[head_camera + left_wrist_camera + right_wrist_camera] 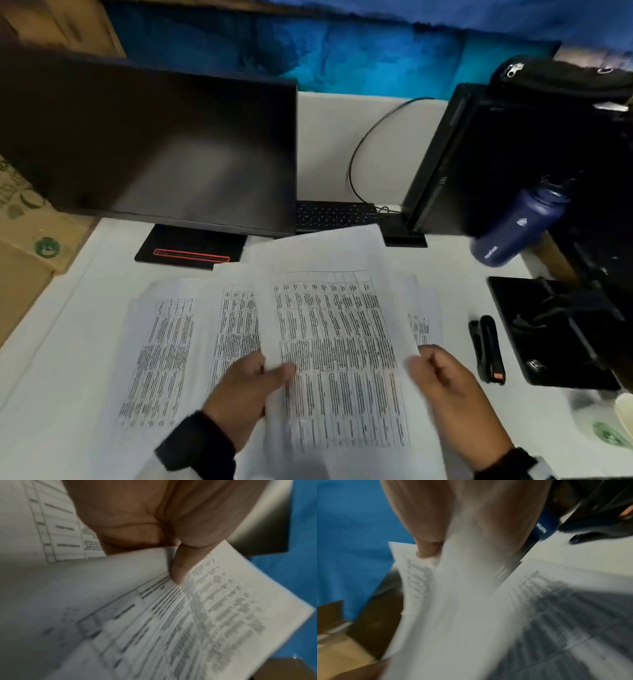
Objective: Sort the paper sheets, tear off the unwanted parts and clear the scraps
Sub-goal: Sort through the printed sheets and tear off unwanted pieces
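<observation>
Both hands hold up one printed sheet [335,308] with a dense table on it, over the white desk [61,359]. My left hand [275,371] pinches its lower left edge, and the thumb [178,569] lies on the print of that sheet [214,615]. My right hand [423,359] pinches the lower right corner, blurred by motion; in the right wrist view the thumb [428,547] presses on the sheet [453,595]. More printed sheets lie flat beneath: one at the left [161,359], one beside it [236,325], one under my hands [346,418] and one at the right [421,329].
A dark monitor [147,144] stands at the back left, with a keyboard [335,214] behind the papers. A black PC tower [479,164], a blue bottle [513,229], a black stapler [488,349] and a black tray [548,325] crowd the right side. A cardboard box [27,240] sits left.
</observation>
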A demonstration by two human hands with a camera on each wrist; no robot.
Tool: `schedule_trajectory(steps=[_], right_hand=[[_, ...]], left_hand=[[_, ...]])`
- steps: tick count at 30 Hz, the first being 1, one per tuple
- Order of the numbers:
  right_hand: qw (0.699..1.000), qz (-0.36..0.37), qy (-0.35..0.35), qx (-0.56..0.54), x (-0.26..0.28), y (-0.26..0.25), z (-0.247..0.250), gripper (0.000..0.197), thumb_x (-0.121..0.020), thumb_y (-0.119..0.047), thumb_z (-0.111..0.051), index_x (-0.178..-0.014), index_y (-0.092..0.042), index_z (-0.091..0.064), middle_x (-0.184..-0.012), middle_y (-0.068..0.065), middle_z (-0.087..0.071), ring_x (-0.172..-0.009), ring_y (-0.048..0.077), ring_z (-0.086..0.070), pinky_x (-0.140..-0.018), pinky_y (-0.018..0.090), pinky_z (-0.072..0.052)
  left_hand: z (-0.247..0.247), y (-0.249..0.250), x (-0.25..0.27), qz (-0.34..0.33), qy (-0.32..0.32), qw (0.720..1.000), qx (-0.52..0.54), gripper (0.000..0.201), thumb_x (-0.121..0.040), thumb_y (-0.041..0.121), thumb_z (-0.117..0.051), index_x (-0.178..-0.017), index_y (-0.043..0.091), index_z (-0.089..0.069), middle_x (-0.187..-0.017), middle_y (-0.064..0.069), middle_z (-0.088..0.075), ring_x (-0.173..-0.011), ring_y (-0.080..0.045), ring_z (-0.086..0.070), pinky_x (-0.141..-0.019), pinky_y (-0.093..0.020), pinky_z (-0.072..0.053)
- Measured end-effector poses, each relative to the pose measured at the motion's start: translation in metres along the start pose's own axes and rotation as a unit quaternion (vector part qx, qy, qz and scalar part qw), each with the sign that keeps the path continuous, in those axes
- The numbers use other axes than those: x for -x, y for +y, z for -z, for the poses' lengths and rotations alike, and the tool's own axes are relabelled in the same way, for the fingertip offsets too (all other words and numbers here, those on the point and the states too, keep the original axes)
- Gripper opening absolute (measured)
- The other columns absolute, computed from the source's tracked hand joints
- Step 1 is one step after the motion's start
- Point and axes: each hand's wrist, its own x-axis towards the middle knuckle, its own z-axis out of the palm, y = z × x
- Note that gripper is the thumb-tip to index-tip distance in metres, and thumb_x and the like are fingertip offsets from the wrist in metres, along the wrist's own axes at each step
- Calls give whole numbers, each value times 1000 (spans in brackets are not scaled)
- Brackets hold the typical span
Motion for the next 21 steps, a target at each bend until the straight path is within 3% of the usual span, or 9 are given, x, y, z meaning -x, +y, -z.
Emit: schedule_trajectory(steps=[2,4,6,7,8,9,10,15,21], right_hand=[[995,-33,69,63,-18,23,6,72,-58,-90,-57,-102,-33,-66,-99,-10,-70,-93,13,-65,-87,32,-54],[967,-93,105,214,-38,55,16,101,-58,-88,-58,-129,-17,-54,-122,3,-60,-111,23,-58,-96,39,-48],[939,-155,96,293,-46,74,17,111,-59,-80,-70,-137,-5,-45,-136,14,-53,-120,31,-55,-98,40,-46],[938,-171,80,289,-46,78,16,99,-62,-68,-79,-132,-5,-49,-135,15,-55,-116,30,-58,-95,38,-47],[944,-176,72,271,-44,77,14,69,-69,-49,-84,-116,-7,-56,-127,15,-59,-104,26,-62,-89,36,-48],[949,-167,64,258,-45,80,15,35,-76,-29,-81,-97,-14,-58,-117,14,-65,-89,20,-62,-82,34,-46],[951,-155,67,258,-44,80,17,21,-81,-18,-76,-85,-19,-56,-108,13,-68,-79,17,-59,-78,33,-45],[962,-71,135,228,-33,79,35,12,-90,-20,-67,-101,-21,-65,-95,3,-72,-83,20,-64,-77,36,-50],[941,67,261,205,-4,74,51,17,-92,-29,-65,-89,-12,-67,-83,12,-70,-75,30,-64,-68,38,-52]], left_hand=[[22,-6,2,-45,81,993,-70,70,-64,60,-82,-90,0,-58,-80,-6,-59,-70,-23,-53,-66,-43,-44],[41,-5,14,-100,151,975,-127,49,-73,57,-73,-91,12,-67,-79,-2,-73,-69,-29,-67,-70,-47,-54],[58,-3,26,-135,183,967,-112,24,-84,41,-68,-97,21,-71,-79,-4,-76,-72,-32,-71,-72,-45,-57],[66,-3,31,-143,198,963,-109,14,-90,34,-66,-94,22,-72,-75,-4,-75,-68,-31,-69,-69,-39,-54],[73,-2,37,-147,205,961,-113,12,-94,30,-63,-92,21,-71,-75,-5,-75,-69,-31,-69,-69,-37,-52],[79,-5,40,-152,207,960,-111,12,-96,27,-61,-91,22,-71,-79,-5,-76,-74,-30,-71,-71,-38,-53],[85,-8,44,-156,205,961,-101,13,-97,25,-60,-91,23,-72,-82,-4,-77,-79,-29,-72,-74,-40,-53],[96,-18,45,-146,214,963,-67,15,-97,13,-59,-98,17,-74,-91,-5,-79,-89,-30,-74,-83,-46,-56],[92,-28,50,-211,196,956,-49,14,-97,10,-57,-94,11,-70,-73,-3,-77,-59,-10,-71,-52,-19,-51]])
